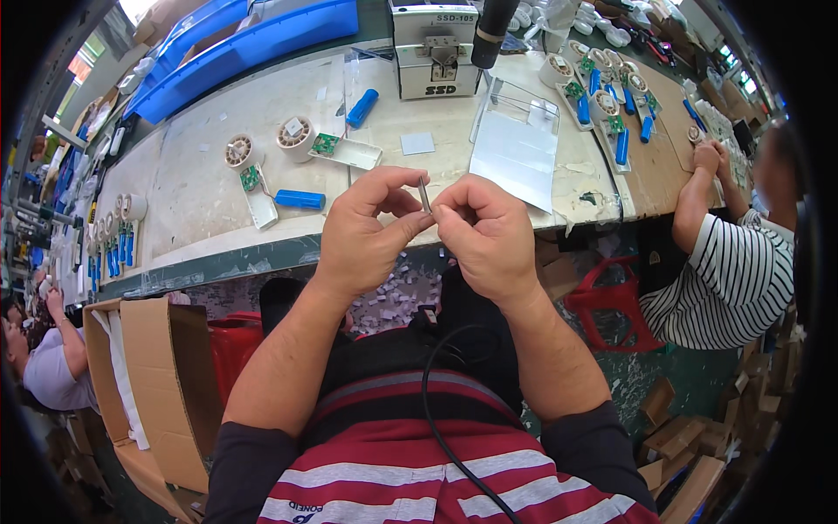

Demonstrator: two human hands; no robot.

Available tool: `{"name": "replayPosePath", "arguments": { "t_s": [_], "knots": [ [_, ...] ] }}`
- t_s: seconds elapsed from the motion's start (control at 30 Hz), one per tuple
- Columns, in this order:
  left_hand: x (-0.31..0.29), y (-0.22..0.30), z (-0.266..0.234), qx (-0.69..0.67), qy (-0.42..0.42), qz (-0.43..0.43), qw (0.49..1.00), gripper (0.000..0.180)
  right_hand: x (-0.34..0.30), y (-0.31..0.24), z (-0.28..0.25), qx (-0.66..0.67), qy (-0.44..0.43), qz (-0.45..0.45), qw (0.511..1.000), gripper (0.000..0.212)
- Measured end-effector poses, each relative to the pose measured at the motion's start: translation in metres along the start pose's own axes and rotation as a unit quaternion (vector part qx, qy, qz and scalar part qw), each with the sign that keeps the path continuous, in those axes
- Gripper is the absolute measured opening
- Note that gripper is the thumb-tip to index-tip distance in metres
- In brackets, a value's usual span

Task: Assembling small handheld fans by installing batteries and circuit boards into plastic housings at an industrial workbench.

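In the head view, holds a thin, flat grey piece (425,194), seen nearly edge-on, just above the near edge of the long off-white worktop (192,140). Clamps it by opposite ends between thumb and index of the left hand (362,231); with the right hand (491,231), has the fingers drawn together at its lower end, seemingly pinching it too. Cannot tell its material.

From the hands, shows at twelve o'clock a pale square pad (417,143), lying flat and untouched. Toward ten o'clock, shows two white round fan-like units (238,151), with green circuit boards (326,144) already set in narrow white trays (360,155). Judged by these, looks partly done: has blue cylindrical cells (299,199) lying outside the trays, with no covers visible over the boards. At two o'clock, shows a cluster of similar assemblies (621,147), likewise uncovered; at nine, a further row (133,207), too small to judge. As for the grey piece, not yet placed.
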State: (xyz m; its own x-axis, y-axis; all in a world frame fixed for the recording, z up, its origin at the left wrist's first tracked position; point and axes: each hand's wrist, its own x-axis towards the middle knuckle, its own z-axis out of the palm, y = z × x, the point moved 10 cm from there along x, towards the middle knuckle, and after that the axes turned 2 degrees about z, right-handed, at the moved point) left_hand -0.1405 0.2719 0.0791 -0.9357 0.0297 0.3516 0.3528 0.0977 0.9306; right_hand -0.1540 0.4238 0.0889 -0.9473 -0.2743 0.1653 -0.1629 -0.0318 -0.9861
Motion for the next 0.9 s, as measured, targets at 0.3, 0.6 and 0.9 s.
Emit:
{"name": "replayPosePath", "arguments": {
  "t_s": [0.3, 0.6, 0.9],
  "knots": [
    [-0.003, -0.002, 0.001, -0.035, -0.005, -0.008, 0.999, 0.042, 0.0, 0.007, 0.002, 0.023, -0.007, 0.019, 1.0, 0.005],
    [-0.01, -0.024, 0.006, -0.277, -0.04, -0.087, 0.956, 0.047, 0.006, 0.026, -0.016, 0.002, 0.062, 0.026, 0.998, 0.007],
    [-0.011, -0.023, -0.007, -0.47, -0.025, -0.078, 0.879, 0.049, 0.001, 0.029, -0.024, -0.029, 0.056, 0.032, 0.997, 0.006]
  ]
}}
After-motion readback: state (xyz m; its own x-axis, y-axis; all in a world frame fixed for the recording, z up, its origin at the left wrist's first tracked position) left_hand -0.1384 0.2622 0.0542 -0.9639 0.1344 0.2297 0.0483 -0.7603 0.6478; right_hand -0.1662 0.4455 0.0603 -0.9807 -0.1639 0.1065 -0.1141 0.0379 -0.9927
